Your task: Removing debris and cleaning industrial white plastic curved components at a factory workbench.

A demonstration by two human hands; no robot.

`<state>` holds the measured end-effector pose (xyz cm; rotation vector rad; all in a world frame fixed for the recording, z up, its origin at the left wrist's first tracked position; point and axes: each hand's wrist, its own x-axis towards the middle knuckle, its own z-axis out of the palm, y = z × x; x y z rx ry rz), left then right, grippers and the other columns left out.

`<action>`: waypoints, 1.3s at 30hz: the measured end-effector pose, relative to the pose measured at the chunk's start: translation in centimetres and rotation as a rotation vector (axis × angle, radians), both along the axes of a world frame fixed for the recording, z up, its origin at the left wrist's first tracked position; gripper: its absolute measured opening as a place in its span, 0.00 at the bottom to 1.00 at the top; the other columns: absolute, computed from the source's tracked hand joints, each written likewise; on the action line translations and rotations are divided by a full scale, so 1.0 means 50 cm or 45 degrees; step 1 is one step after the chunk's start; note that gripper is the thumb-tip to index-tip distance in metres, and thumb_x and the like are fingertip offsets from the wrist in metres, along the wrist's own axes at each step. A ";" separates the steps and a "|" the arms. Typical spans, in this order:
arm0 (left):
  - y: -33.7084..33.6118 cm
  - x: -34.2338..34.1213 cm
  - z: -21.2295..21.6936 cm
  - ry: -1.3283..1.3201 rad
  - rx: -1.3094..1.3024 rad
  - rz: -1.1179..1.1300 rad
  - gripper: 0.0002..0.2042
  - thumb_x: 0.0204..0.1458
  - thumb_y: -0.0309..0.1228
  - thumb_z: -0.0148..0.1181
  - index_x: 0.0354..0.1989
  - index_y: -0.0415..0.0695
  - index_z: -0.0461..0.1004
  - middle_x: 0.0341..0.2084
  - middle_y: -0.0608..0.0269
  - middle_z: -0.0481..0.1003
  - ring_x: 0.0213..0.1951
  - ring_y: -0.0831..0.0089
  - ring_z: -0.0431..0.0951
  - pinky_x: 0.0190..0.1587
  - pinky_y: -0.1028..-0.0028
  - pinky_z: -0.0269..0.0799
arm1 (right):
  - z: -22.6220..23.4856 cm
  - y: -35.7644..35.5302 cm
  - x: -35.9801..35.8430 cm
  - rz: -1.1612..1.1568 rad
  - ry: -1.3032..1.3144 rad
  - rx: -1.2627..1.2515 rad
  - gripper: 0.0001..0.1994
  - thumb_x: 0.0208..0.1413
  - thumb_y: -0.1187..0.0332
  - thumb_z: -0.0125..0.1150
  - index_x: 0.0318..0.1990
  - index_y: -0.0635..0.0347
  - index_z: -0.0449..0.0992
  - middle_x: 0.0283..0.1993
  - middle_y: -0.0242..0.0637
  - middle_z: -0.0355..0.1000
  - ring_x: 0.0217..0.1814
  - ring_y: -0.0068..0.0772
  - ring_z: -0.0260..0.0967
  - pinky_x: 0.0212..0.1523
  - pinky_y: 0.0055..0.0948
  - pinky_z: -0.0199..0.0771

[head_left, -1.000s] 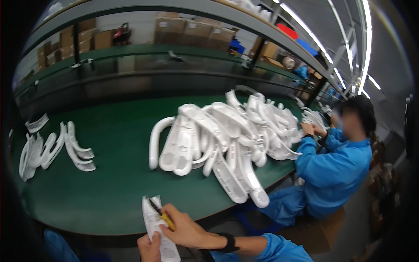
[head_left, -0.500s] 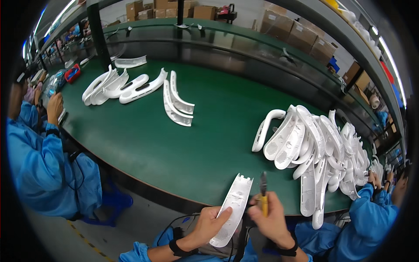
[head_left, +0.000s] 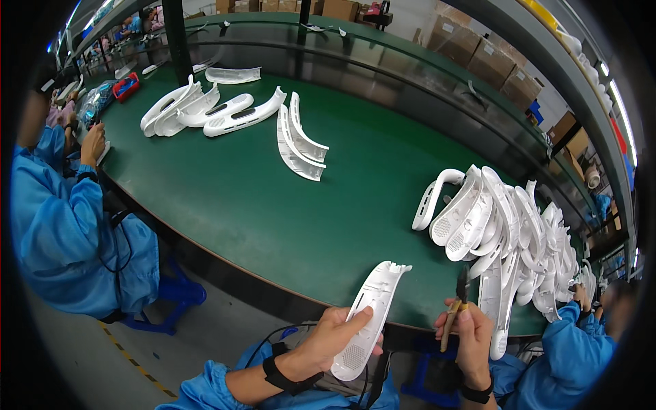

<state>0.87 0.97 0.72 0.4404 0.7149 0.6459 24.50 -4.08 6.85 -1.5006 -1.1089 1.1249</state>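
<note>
A curved white plastic shell (head_left: 374,295) with a perforated end is gripped in my left hand (head_left: 333,342), thumb pressed on its inner face and the fingers wrapped behind. Its notched end points away from me, over the table's near edge. To the right of it, my right hand (head_left: 474,342) is closed round a pair of yellow-handled cutting pliers (head_left: 452,320), their dark jaws pointing up. The pliers are apart from the shell. Just beyond my right hand lies a large heap of similar white shells (head_left: 509,225).
The green table (head_left: 273,225) curves across in front of me, with more white shells (head_left: 236,117) at its far left. A dark shelf (head_left: 383,89) runs along its back. Co-workers in blue sit at left (head_left: 68,225) and right (head_left: 567,355). A blue stool (head_left: 171,297) stands at lower left.
My right hand has moved the pliers to the right, away from the shell. The shell has turned slightly in my left hand. The whole view has shifted a little.
</note>
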 end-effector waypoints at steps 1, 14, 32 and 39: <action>0.002 0.001 -0.017 -0.002 -0.002 -0.005 0.17 0.63 0.38 0.53 0.41 0.32 0.74 0.27 0.55 0.77 0.25 0.69 0.80 0.30 0.69 0.81 | 0.009 -0.006 -0.003 0.085 -0.293 0.032 0.19 0.64 0.58 0.52 0.51 0.66 0.70 0.37 0.44 0.74 0.31 0.31 0.73 0.34 0.30 0.75; -0.018 -0.004 -0.096 0.527 0.616 -0.120 0.17 0.62 0.36 0.55 0.38 0.30 0.79 0.23 0.65 0.78 0.24 0.84 0.74 0.25 0.81 0.69 | 0.087 0.026 -0.047 0.812 -2.052 0.667 0.20 0.47 0.59 0.68 0.44 0.61 0.74 0.34 0.38 0.67 0.36 0.36 0.65 0.36 0.33 0.64; -0.022 0.005 -0.085 0.715 0.731 -0.027 0.18 0.61 0.38 0.55 0.31 0.33 0.79 0.17 0.74 0.71 0.20 0.89 0.65 0.19 0.81 0.57 | 0.090 0.041 -0.095 0.964 -2.498 0.810 0.16 0.52 0.63 0.62 0.44 0.66 0.74 0.30 0.37 0.66 0.36 0.34 0.65 0.37 0.31 0.64; -0.023 0.001 -0.073 0.792 0.791 -0.023 0.18 0.60 0.40 0.55 0.35 0.33 0.79 0.14 0.66 0.71 0.20 0.86 0.67 0.21 0.75 0.61 | 0.110 0.045 -0.123 1.046 -2.789 0.916 0.17 0.54 0.67 0.49 0.44 0.73 0.75 0.29 0.45 0.68 0.36 0.41 0.64 0.39 0.34 0.62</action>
